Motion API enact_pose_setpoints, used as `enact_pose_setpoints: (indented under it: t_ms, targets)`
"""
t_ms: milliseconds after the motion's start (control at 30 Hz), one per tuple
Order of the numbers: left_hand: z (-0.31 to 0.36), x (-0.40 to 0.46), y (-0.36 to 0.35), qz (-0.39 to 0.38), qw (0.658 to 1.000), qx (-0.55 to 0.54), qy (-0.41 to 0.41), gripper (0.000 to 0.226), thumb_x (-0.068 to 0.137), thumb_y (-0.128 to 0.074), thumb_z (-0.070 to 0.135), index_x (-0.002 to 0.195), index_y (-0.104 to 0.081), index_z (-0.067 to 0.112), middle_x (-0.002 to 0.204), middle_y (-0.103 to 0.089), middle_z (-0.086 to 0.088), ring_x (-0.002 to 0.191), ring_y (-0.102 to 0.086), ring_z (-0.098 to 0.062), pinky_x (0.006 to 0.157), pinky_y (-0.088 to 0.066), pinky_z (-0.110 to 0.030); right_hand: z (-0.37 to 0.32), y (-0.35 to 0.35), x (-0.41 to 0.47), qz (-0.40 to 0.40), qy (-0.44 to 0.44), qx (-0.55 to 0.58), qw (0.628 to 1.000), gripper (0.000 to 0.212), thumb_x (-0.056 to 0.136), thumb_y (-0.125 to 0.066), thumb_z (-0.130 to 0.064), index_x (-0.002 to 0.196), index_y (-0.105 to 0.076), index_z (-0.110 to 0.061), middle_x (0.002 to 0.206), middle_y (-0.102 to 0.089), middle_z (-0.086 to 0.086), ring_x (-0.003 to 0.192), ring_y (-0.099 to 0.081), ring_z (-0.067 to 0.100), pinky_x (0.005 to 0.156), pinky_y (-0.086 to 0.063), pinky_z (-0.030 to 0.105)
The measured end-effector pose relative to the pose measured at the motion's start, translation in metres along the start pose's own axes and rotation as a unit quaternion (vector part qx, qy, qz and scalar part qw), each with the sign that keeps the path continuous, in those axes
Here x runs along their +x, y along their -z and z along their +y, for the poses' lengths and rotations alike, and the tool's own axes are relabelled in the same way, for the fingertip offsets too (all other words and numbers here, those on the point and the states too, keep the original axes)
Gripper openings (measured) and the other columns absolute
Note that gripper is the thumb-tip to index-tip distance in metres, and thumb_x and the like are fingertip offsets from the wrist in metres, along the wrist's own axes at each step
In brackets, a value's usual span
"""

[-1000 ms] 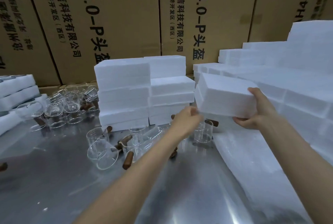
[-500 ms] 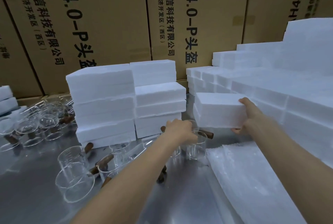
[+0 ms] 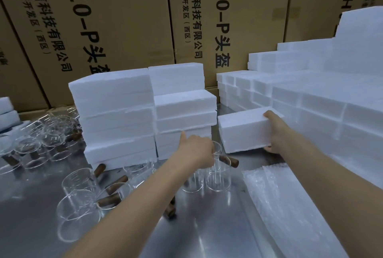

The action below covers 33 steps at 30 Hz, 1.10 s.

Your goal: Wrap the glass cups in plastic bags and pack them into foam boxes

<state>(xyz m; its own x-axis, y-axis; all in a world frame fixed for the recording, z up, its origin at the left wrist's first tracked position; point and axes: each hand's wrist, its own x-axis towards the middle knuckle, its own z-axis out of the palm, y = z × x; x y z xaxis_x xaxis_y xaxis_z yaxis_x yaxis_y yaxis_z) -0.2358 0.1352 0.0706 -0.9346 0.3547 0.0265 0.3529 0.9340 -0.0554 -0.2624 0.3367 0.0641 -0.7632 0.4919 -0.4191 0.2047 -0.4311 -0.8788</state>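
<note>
- While the right hand point(image 3: 274, 133) grips the far end of a white foam box point(image 3: 242, 131), thumb on its top edge and fingers curled under its bottom, the box sits low, close over the table point(image 3: 207, 237); whether it touches the surface cannot be told
- Just left of that box, the left hand point(image 3: 196, 152) reaches over an upright glass cup point(image 3: 217, 174) with a brown wooden handle point(image 3: 229, 161); its fingers curl down at the cup's rim and seem to hold it, though the back of the hand hides the contact
- A second upright cup point(image 3: 191, 183) stands touching the first, right under the left wrist
- Beyond the left hand rise two stacks of closed foam boxes point(image 3: 116, 112), side by side and touching
- Nearer the person than the left hand, beside the left forearm, several more cups point(image 3: 78, 187) stand or lie tipped on the metal table, their handles pointing different ways
- Far to the left of both hands a further cluster of glass cups point(image 3: 41, 139) crowds the table's back edge
- Below the right forearm lies a pile of clear bubble-textured plastic bags point(image 3: 286, 206), flat on the table
- Beyond and right of the right hand, stepped rows of foam boxes point(image 3: 331, 102) climb upward
- Behind everything stand tall cardboard cartons point(image 3: 128, 19) printed with black lettering
</note>
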Motion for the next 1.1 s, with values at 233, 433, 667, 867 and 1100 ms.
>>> enact_pose_setpoints:
  t_ms: [233,433,667,867,1100]
  targets:
    - [0.000,-0.008,-0.002,0.013,1.000,0.012,-0.004,0.027,0.086,-0.047,0.012,0.107,-0.063,0.021,0.104,-0.065,-0.002,0.113,-0.049,-0.025,0.116,0.004,-0.051,0.003,-0.016,0.022,0.070,0.089,-0.137,0.984,0.084,0.090,-0.056,-0.043,0.149,-0.009,-0.005,0.156,-0.015,0.015,0.142,-0.017,0.031,0.115,-0.015,0.039]
    - [0.007,-0.018,0.002,0.042,0.999,0.001,0.009,0.033,0.089,-0.050,0.021,0.121,-0.058,0.023,0.115,-0.061,-0.001,0.121,-0.045,-0.025,0.117,-0.001,-0.048,0.001,-0.022,0.014,0.088,0.049,-0.266,0.959,0.090,0.092,-0.045,-0.052,0.147,0.003,0.000,0.152,-0.013,0.022,0.138,-0.020,0.039,0.113,-0.022,0.048]
    - [0.036,-0.057,-0.010,0.368,0.898,-0.225,-0.091,0.056,0.069,-0.046,0.004,0.124,-0.055,0.008,0.113,-0.059,-0.005,0.105,-0.050,-0.023,0.096,-0.034,-0.030,0.012,-0.035,-0.014,0.065,0.258,-0.473,0.840,0.096,0.084,-0.046,-0.066,0.150,0.007,-0.018,0.157,0.014,0.004,0.144,0.006,0.030,0.113,-0.011,0.052]
    - [0.058,-0.092,-0.051,0.436,0.833,-0.248,-0.232,0.041,0.063,-0.042,0.008,0.103,-0.048,0.017,0.095,-0.057,0.000,0.090,-0.050,-0.019,0.081,-0.041,-0.029,0.045,-0.040,-0.015,-0.023,0.355,-0.653,0.669,0.090,0.073,-0.049,-0.077,0.144,-0.019,-0.031,0.153,-0.010,0.001,0.139,-0.003,0.031,0.106,-0.025,0.053]
    - [0.049,-0.095,-0.067,0.431,0.809,-0.290,-0.276,0.040,0.064,-0.046,0.003,0.101,-0.049,0.019,0.088,-0.057,0.002,0.081,-0.053,-0.018,0.073,-0.045,-0.027,0.033,-0.046,0.003,0.005,0.410,-0.669,0.620,0.070,0.085,-0.037,-0.070,0.142,-0.031,-0.029,0.150,-0.029,0.004,0.135,-0.023,0.032,0.106,-0.028,0.048]
